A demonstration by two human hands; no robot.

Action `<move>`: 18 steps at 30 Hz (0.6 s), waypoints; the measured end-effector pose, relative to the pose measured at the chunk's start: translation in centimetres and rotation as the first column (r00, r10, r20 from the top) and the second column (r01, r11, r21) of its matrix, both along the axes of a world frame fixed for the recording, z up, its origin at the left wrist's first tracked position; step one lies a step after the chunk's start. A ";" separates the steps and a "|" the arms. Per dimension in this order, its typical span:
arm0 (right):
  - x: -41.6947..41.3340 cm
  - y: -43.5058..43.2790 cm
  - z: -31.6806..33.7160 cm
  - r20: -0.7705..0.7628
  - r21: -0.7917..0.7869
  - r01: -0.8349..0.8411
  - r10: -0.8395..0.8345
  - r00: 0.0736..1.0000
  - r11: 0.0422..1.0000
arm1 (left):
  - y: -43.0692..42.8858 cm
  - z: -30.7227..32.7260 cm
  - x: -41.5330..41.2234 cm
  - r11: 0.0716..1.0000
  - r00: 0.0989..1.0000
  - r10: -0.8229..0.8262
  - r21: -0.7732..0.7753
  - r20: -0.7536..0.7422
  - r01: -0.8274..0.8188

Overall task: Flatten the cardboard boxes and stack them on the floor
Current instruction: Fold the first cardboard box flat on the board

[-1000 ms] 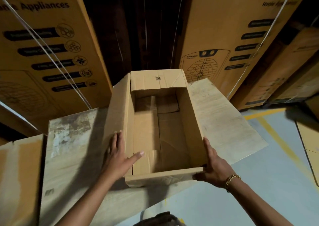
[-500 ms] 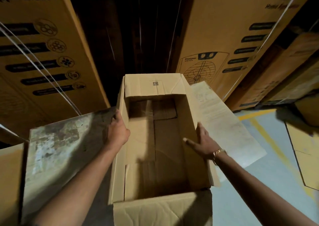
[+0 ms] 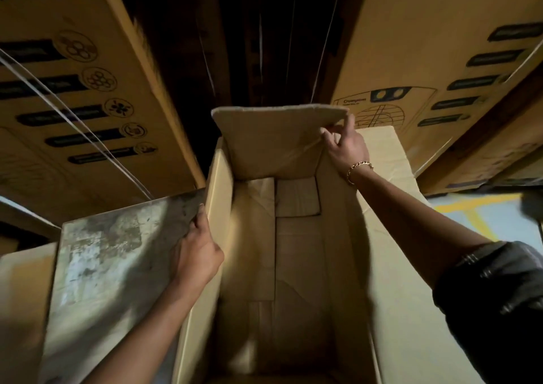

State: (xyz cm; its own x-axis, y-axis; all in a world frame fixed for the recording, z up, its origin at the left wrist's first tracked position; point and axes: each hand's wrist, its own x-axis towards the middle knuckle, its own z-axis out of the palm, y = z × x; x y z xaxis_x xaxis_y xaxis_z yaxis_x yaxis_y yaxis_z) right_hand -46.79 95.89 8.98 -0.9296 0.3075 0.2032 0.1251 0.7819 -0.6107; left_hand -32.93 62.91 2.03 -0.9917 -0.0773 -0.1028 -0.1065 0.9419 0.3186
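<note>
Cardboard box [image 3: 293,266] btwn hands: left hand [image 3: 197,254] grips wall, right hand [image 3: 346,145] pinches flap [image 3: 276,140].

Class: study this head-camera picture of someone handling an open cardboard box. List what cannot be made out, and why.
Head view throughout.
- Open brown cardboard box: near end cut off by the bottom edge.
- Left hand: its grip on the box's left wall is blurred.
- Raised far flap, pinched by the right hand: outer face turned away.
- Large printed brown cartons: lettering blurred, cut by the top edge.
- Gap between them: too dark.
</note>
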 end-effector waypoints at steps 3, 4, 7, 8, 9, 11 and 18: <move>-2.9 0.4 -1.2 0.096 0.077 -0.061 0.054 0.994 0.995 | -0.1 -0.3 0.0 1.000 1.000 -0.005 -0.009 -0.011 0.005; -3.5 0.5 -1.5 0.107 0.092 -0.082 0.072 0.992 0.992 | -0.1 -0.4 0.0 1.000 1.000 -0.003 -0.009 -0.018 0.003; -4.3 0.8 -2.6 0.177 0.229 -0.160 0.121 0.977 0.960 | -0.2 -0.7 -0.1 1.000 1.000 -0.001 0.010 -0.025 0.001; -4.4 0.9 -3.1 0.231 0.313 -0.195 0.124 0.965 0.930 | -0.2 -0.8 -0.1 1.000 1.000 0.002 0.014 -0.023 -0.001; -4.5 0.9 -3.4 0.272 0.381 -0.218 0.117 0.955 0.899 | -0.1 -0.9 -0.1 1.000 1.000 0.003 0.017 -0.025 -0.002; -4.8 1.2 -3.9 0.334 0.427 -0.234 0.088 0.938 0.874 | -0.1 -0.8 0.0 1.000 1.000 0.003 0.031 -0.031 -0.002; -6.2 0.9 -3.2 0.476 0.350 -0.260 0.068 0.877 0.900 | 0.2 -0.4 -0.1 0.999 0.999 0.042 0.029 0.007 -0.042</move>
